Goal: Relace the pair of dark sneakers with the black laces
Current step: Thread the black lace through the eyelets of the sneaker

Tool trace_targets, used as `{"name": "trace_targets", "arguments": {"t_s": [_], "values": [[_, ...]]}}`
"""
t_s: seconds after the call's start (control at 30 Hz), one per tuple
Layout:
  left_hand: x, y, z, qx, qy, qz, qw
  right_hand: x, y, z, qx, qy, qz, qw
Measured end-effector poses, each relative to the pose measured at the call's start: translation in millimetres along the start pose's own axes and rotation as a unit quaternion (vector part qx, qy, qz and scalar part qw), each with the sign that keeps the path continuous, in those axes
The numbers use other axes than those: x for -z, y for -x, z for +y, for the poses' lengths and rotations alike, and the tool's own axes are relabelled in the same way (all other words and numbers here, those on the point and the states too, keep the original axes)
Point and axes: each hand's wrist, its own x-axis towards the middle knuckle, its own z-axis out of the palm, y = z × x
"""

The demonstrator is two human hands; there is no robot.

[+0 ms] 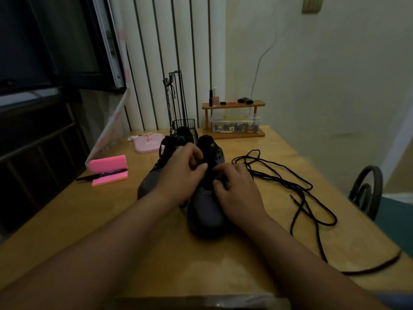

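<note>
The left hand (181,173) and right hand (237,190) are curling over 1 dark rounded sneaker (205,218). What they are gripping is indiscernible.

Glossy wooden table (223,265), matt sneakers (207,211)

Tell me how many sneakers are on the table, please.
2. The left sneaker stands partly behind the left hand. The right sneaker stands beside it, with the right hand on it. No others seem hidden.
</note>
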Motion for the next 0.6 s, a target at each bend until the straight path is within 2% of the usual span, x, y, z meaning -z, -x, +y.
{"name": "trace_targets", "arguments": {"t_s": [0.1, 0.23, 0.3, 0.37, 0.47, 0.53, 0.6], "values": [[-23.1, 23.1, -5.1, 0.011, -0.025, 0.027, 0.999, 3.5, -7.9, -6.6, 0.013, 0.051, -0.004, 0.999], [-33.3, 28.9, -12.4, 0.128, 0.081, 0.04, 0.988, 8.4, -17.4, -17.8, 0.023, 0.152, -0.023, 0.988], [-33.1, 30.9, -19.5, 0.157, 0.104, 0.064, 0.98, 9.0, -17.9, -21.6, 0.04, 0.2, -0.024, 0.979], [-31.7, 39.0, -27.7, 0.163, 0.103, 0.077, 0.978, 10.6, -18.3, -24.3, 0.066, 0.244, -0.027, 0.967], [-32.9, 47.0, -31.9, 0.143, 0.122, 0.054, 0.981, 12.5, -19.8, -26.0, 0.087, 0.284, -0.041, 0.954], [-32.3, 44.7, -27.8, 0.153, 0.158, 0.059, 0.974, 12.2, -18.6, -25.8, 0.094, 0.281, -0.05, 0.954], [-30.7, 38.2, -22.5, 0.129, 0.173, 0.059, 0.975, 11.9, -15.9, -23.4, 0.1, 0.252, -0.052, 0.961]]}}
